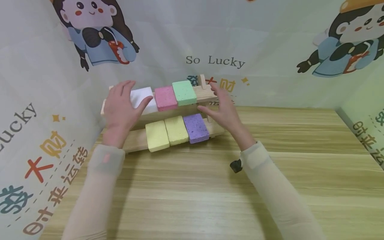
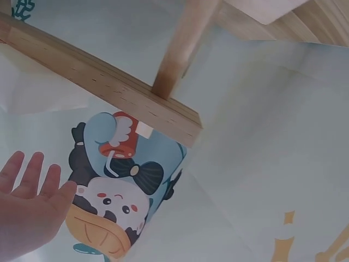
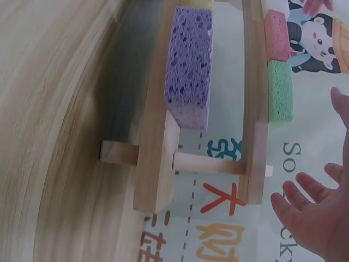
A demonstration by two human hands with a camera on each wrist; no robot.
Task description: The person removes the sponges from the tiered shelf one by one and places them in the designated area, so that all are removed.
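Note:
A two-tier wooden rack [image 1: 136,140] stands on the table with sponges on both shelves. On the upper shelf sit a white sponge [image 1: 144,95], a pink sponge [image 1: 166,98] and a green sponge [image 1: 184,92]. Below them are two yellow sponges [image 1: 157,136] and a purple sponge [image 1: 196,128]. My left hand [image 1: 118,108], fingers loosely spread, is at the rack's left end and overlaps the white sponge in the head view; contact cannot be told. Near the upper shelf's right end, my right hand [image 1: 225,111] has its fingers apart and holds nothing.
A printed cloth [image 1: 168,40] with cartoon figures and lettering hangs behind and beside the wood-grain table [image 1: 195,196]. A small black object [image 1: 236,166] shows at the right sleeve's cuff. The rack's wooden post [image 3: 207,164] joins its two shelves.

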